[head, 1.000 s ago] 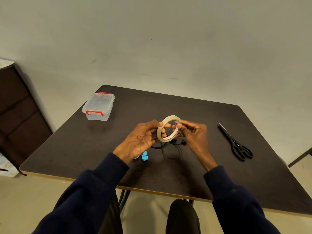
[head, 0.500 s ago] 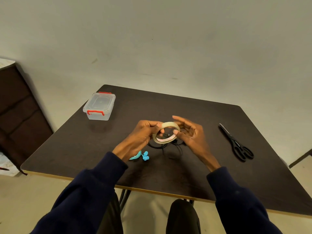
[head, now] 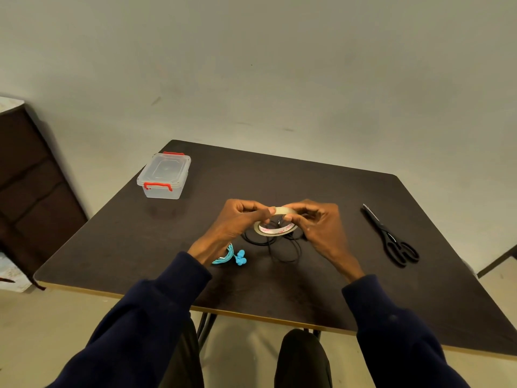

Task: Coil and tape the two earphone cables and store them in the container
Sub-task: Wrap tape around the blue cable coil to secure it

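Above the dark square table (head: 140,247), both the left hand (head: 237,219) and right hand (head: 319,222) pinch a beige tape roll (head: 275,228) over loose black earphone cable (head: 279,247).

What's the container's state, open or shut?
Shut: the lid sits flat on the container, near red latch folded down over its rim.

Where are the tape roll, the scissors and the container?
tape roll (head: 275,234), head view: near edge of the ring
scissors (head: 383,231), head view: where blades meet handles
container (head: 166,168), head view: middle of the clear lid
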Tool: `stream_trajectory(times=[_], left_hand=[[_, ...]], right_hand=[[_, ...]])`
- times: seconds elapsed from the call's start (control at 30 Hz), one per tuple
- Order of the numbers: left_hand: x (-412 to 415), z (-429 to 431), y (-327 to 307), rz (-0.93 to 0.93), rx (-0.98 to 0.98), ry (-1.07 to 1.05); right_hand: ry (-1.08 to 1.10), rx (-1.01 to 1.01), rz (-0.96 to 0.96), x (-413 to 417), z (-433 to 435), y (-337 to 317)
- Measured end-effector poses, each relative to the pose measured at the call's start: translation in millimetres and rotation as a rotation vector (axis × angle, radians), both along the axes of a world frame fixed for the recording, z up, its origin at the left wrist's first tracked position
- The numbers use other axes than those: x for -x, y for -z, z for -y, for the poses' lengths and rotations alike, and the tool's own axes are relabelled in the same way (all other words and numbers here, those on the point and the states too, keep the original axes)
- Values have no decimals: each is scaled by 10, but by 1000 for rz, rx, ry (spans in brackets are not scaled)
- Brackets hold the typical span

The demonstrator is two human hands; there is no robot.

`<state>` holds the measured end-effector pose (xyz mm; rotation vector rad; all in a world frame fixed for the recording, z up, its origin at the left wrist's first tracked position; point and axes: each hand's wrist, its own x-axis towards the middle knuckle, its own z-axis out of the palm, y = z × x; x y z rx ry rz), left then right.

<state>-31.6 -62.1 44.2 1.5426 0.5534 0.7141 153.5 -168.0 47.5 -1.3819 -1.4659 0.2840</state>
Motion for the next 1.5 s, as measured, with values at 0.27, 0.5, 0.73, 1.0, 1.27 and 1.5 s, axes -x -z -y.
stream_trajectory(times=[0.27,0.5,0.73,1.0,1.27,1.5], left_hand=[[3,-11,28,40,237,87],[-31,67,-28,57,504,69],[-29,97,-81,48,601,16],[-17,110,-75,59,634,0],[-6,111,-89,20,557,53],[12,139,-117,39,598,20]], right_hand=[[-19,-7,145,-45,-1,-87],[-3,1,188,-53,15,-76],[-17,-8,192,-44,-2,-89],[-19,-31,200,-67,-20,-97],[-53,-39,212,-77,-3,-120],[-52,-45,190,-69,1,-108]])
